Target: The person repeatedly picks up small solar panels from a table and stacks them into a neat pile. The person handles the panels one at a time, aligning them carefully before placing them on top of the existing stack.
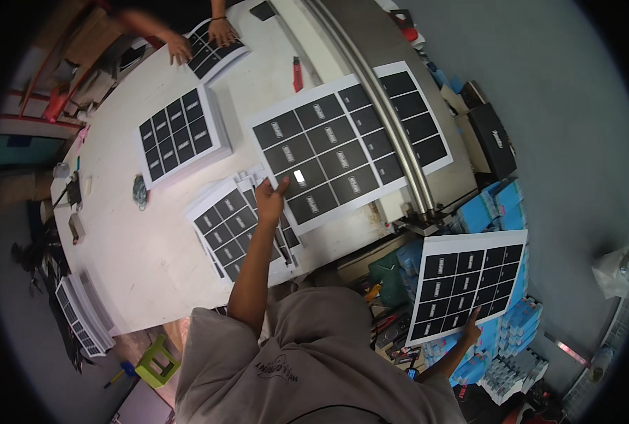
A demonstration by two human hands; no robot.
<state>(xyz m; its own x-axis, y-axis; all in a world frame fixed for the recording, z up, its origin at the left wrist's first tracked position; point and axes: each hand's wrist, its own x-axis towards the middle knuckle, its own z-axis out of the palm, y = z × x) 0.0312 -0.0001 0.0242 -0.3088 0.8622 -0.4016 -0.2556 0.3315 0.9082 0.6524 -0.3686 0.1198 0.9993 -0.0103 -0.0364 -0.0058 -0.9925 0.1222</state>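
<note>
A large printed sheet [318, 159] with black panels lies on the table's right part and passes beneath a pair of long metal bars [392, 127]. My left hand [270, 199] pinches its near left edge, thumb on top. Out to the right, past the table edge, my right hand [473, 331] holds a second printed sheet [461, 300] by its lower side, one finger stretched over the front. The fingers behind that sheet are hidden. Just left of my left hand lies a loose pile of similar sheets [224, 225].
A neat stack of printed sheets [180, 134] sits farther left. At the far end, another person's hands [222, 32] rest on a sheet pile [215, 60]. A red cutter knife [297, 74] lies near the bars. Blue-and-white stacks [515, 328] and a green stool [157, 362] stand below.
</note>
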